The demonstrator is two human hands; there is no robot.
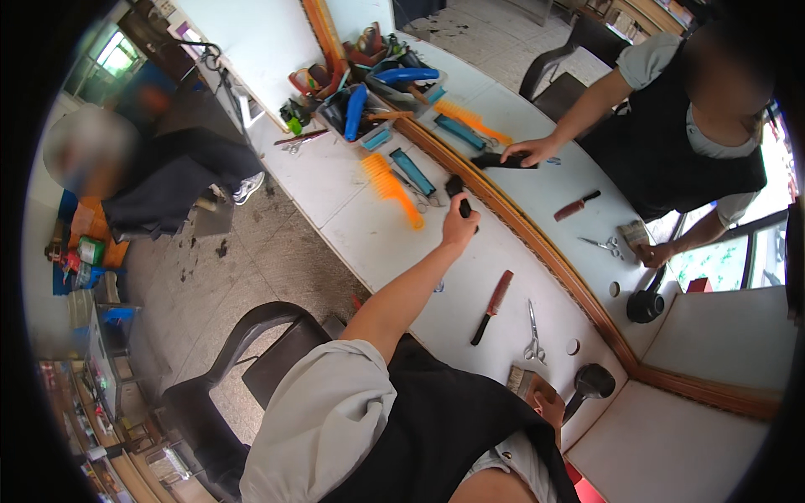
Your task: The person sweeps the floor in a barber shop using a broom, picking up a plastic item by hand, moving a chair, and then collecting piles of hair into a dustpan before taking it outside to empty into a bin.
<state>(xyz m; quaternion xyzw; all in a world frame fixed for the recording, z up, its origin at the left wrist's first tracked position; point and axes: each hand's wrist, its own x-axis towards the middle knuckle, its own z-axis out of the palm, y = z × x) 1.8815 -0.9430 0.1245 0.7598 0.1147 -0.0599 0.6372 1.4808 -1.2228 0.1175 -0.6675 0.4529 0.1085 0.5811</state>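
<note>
My left hand [462, 220] reaches across the white counter, its fingers around a black handled tool [454, 185] whose exact kind I cannot tell. Beside it lie scissors [420, 195], a teal narrow tool [412, 171] and an orange wide-toothed comb [385, 182]. Low on the right, my right hand [548, 405] grips a wooden-handled bristle brush [525, 383], partly hidden by my fingers. Silver scissors [534, 336] lie near the brush. A red comb with a black handle [494, 308] rests between my hands. A black hair dryer [593, 381] is right of my right hand.
A wood-framed mirror [528, 232] borders the counter and reflects me. At its far end stands a plastic basket [336, 119] of tools, including a blue one [355, 112]. Left are a black armchair [217, 371] and a seated person under a dark cape [170, 176].
</note>
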